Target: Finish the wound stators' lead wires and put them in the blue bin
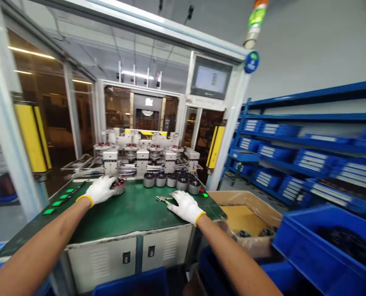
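My left hand [101, 190], in a white knit glove with a yellow cuff, has its fingers closed on the side of a round grey motor part [119, 188] with red and dark pieces on top. This part sits at the left of the green work surface [133, 216]. My right hand [184, 205], gloved the same way, grips the handles of small pliers [162, 199], whose jaws point left. Beyond it stands a row of several similar grey motor parts [161, 180] with black tops. The palm hides much of the pliers' handles.
Behind the surface stands a machine with several fixtures [142, 160], flanked by yellow vertical bars [31, 135]. Green buttons [56, 203] line the left edge. A cardboard box [244, 195] and a blue bin [321, 238] stand at right, before blue shelving [309, 117].
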{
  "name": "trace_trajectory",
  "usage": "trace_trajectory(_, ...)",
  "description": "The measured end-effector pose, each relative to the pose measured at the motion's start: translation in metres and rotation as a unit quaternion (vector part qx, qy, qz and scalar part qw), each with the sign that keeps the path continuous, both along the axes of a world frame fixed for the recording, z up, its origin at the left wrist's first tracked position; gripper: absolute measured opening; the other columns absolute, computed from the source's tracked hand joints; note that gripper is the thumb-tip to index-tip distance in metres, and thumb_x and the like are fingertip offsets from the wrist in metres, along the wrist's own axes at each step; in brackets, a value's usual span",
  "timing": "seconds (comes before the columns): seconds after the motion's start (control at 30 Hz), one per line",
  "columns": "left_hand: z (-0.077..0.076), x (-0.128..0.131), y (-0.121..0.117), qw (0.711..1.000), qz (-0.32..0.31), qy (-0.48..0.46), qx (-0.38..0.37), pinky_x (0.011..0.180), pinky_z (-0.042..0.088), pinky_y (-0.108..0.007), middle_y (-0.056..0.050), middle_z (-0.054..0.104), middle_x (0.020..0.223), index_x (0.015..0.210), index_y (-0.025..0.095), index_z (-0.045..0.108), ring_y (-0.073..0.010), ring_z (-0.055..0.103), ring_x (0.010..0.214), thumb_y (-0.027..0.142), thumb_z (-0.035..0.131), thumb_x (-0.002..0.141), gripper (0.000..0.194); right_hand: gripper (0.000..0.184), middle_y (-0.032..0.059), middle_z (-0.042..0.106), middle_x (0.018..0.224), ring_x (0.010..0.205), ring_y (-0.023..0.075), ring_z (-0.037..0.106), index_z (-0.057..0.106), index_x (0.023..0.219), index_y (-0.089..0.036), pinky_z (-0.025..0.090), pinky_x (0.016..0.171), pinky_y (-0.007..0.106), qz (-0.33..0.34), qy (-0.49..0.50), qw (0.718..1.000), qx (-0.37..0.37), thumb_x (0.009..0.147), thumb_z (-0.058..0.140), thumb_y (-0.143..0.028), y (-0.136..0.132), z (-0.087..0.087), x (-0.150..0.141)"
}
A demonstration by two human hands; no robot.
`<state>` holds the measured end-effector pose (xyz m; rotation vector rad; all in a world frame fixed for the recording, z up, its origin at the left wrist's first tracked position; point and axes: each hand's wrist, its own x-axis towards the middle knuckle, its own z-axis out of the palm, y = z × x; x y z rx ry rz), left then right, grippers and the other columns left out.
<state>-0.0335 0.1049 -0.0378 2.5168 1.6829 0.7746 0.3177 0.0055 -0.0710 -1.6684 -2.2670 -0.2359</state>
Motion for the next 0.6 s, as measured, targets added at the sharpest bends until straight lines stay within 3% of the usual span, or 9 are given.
trace_trajectory(0.1, -0.009, -0.001, 0.002, 0.998, 0.001, 0.038, -0.059, 0.074, 0.046, -0.037, -0.012, 0.062, 0.102, 0.098, 0.019, 0.063, -0.0295, 0.060, 0.091, 0.060, 0.050, 0.074, 0.048, 0.051, 0.0128, 0.058, 0.117, 0.108, 0.0271, 0.052, 0.060, 0.119, -0.014, 0.039, 0.094, 0.037, -0.032, -0.003, 0.999, 0.012, 0.086, 0.057, -0.052, -0.004, 0.004, 0.020)
trace_trajectory(0.23, -0.017, -0.002, -0.028, 0.994, 0.041, 0.039, -0.098, 0.066, 0.044, -0.034, -0.007, 0.060, 0.097, 0.084, 0.024, 0.062, -0.0248, 0.061, 0.080, 0.073, 0.047, 0.069, 0.053, 0.049, 0.0145, 0.053, 0.124, 0.116, 0.0284, 0.046, 0.056, 0.122, -0.012, 0.034, 0.100, 0.040, -0.017, 0.014, 0.999, 0.045, 0.088, 0.056, -0.047, -0.011, 0.006, 0.011)
trace_trajectory(0.37, -0.021, -0.004, -0.060, 0.986, 0.146, 0.009, -0.076, 0.066, 0.043, -0.037, -0.007, 0.057, 0.109, 0.089, 0.025, 0.061, -0.0275, 0.060, 0.084, 0.076, 0.051, 0.064, 0.057, 0.045, 0.0123, 0.051, 0.128, 0.120, 0.0264, 0.043, 0.052, 0.127, -0.016, 0.030, 0.105, 0.041, 0.117, 0.038, 0.988, 0.095, 0.090, 0.053, -0.042, -0.017, 0.007, -0.043)
trace_trajectory(0.47, -0.025, -0.010, -0.067, 0.976, 0.208, -0.011, -0.067, 0.066, 0.043, -0.038, -0.009, 0.058, 0.108, 0.090, 0.023, 0.059, -0.0280, 0.060, 0.083, 0.075, 0.052, 0.065, 0.058, 0.061, 0.0133, 0.049, 0.132, 0.121, 0.0276, 0.043, 0.046, 0.133, -0.015, 0.034, 0.102, 0.041, 0.193, 0.035, 0.979, 0.047, 0.085, 0.060, -0.049, -0.007, 0.008, -0.098)
trace_trajectory(0.53, -0.028, -0.015, -0.068, 0.977, 0.202, -0.035, -0.055, 0.067, 0.043, -0.036, -0.008, 0.059, 0.101, 0.087, 0.021, 0.057, -0.0252, 0.059, 0.082, 0.069, 0.055, 0.067, 0.053, 0.070, 0.0167, 0.047, 0.133, 0.122, 0.0306, 0.042, 0.042, 0.135, -0.009, 0.035, 0.101, 0.042, 0.200, 0.022, 0.979, 0.013, 0.084, 0.059, -0.053, 0.001, 0.006, -0.129)
trace_trajectory(0.6, -0.032, -0.020, -0.068, 0.983, 0.166, -0.072, -0.038, 0.069, 0.044, -0.033, -0.006, 0.060, 0.095, 0.086, 0.020, 0.055, -0.0214, 0.058, 0.081, 0.061, 0.060, 0.068, 0.045, 0.065, 0.0184, 0.047, 0.133, 0.123, 0.0322, 0.042, 0.044, 0.132, -0.003, 0.033, 0.102, 0.043, 0.207, 0.012, 0.978, -0.004, 0.089, 0.054, -0.051, 0.000, 0.002, -0.149)
